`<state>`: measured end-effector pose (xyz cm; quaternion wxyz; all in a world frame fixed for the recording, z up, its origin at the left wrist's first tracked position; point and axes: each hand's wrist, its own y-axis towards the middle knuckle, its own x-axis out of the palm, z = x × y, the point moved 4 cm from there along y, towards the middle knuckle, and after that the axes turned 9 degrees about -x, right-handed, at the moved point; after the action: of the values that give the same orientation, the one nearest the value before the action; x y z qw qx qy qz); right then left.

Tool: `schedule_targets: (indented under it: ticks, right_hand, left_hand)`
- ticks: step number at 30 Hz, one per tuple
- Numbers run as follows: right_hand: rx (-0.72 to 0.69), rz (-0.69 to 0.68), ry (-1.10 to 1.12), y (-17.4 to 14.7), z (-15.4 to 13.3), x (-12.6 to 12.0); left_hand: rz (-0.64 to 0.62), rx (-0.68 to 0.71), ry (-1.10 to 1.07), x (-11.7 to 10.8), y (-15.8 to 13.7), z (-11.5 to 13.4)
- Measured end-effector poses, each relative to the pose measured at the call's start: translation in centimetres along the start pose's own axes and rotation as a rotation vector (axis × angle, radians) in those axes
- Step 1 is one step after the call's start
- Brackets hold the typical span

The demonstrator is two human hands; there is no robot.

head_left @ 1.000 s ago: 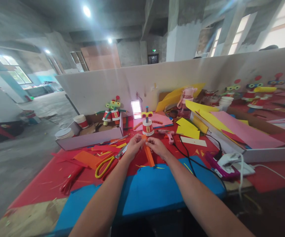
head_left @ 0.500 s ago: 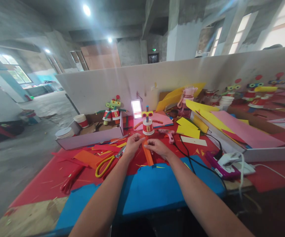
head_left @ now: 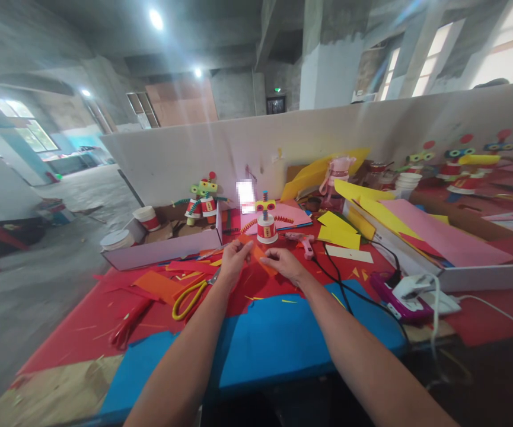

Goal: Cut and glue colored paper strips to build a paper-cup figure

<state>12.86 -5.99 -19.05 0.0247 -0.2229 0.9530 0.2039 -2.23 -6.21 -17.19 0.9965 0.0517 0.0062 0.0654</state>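
Between my hands an orange paper strip (head_left: pixel 261 259) slants from upper left to lower right above the red table covering. My left hand (head_left: pixel 237 258) pinches its left side with thumb and finger. On its right side, the thumb and fingers of my right hand (head_left: pixel 282 263) are closed on the strip. Just behind stands a paper-cup robot figure (head_left: pixel 267 229) with a yellow head and coiled paper arms. A pink glue gun (head_left: pixel 303 242) lies to the right of it. Yellow-handled scissors (head_left: pixel 190 298) rest left of my left forearm, beside orange paper (head_left: pixel 161 287).
Blue sheets (head_left: pixel 278 335) cover the near edge. A low box (head_left: pixel 162 249) with more cup figures (head_left: pixel 207 204) stands at left. Yellow paper pieces (head_left: pixel 338 231), black cables (head_left: pixel 338 279) and a purple power strip (head_left: pixel 398 299) lie at right, near a box of coloured sheets (head_left: pixel 474 277).
The orange strip has turned from nearly upright to a slant, its upper end now further left. My left hand has shifted slightly left; my right hand has barely moved.
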Motion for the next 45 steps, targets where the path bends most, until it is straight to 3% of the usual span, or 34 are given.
schedule_targets:
  ticks: [6, 11, 16, 19, 23, 25, 30, 33, 38, 43, 45]
  right_hand:
    - [-0.056, 0.026, -0.065, 0.4, 0.2, -0.2]
    - [-0.078, 0.161, -0.129, 0.6, 0.6, -1.2]
    - [-0.028, 0.376, -0.068, 0.5, 1.1, -3.0]
    - [-0.023, 0.57, 0.015, 0.4, 1.5, -4.4]
    - [-0.051, 0.809, 0.128, 0.1, 1.5, -5.6]
    - [-0.054, 0.778, 0.173, 0.1, 1.3, -5.2]
    - [-0.039, 0.42, -0.027, 0.3, 1.0, -3.0]
    - [-0.039, 0.452, -0.155, 0.1, 1.1, -3.4]
    - [0.011, 0.613, -0.145, -0.3, 1.1, -4.5]
    - [-0.031, 0.346, -0.126, 0.1, 1.0, -2.9]
    - [-0.028, 0.34, -0.201, 0.1, 1.0, -2.9]
  left_hand:
    - [-0.168, -0.075, 0.089, 0.9, -0.3, -0.5]
    - [-0.048, -0.056, -0.012, 0.1, 0.0, -0.5]
    - [-0.077, -0.11, -0.076, -0.4, 0.3, -0.3]
    - [-0.171, -0.137, -0.055, -0.1, 0.0, -0.3]
    - [-0.416, -0.211, 0.096, 1.2, -1.0, -0.5]
    - [-0.462, -0.207, 0.106, 1.7, -1.4, -0.5]
    - [-0.434, -0.171, 0.09, 2.3, -1.5, -0.6]
    - [-0.447, -0.181, 0.074, 2.4, -1.4, -0.9]
    - [-0.477, -0.221, 0.071, 2.7, -1.6, -1.4]
    - [-0.473, -0.216, 0.049, 3.1, -2.0, -1.4]
    - [-0.515, -0.217, 0.067, 3.3, -2.2, -1.4]
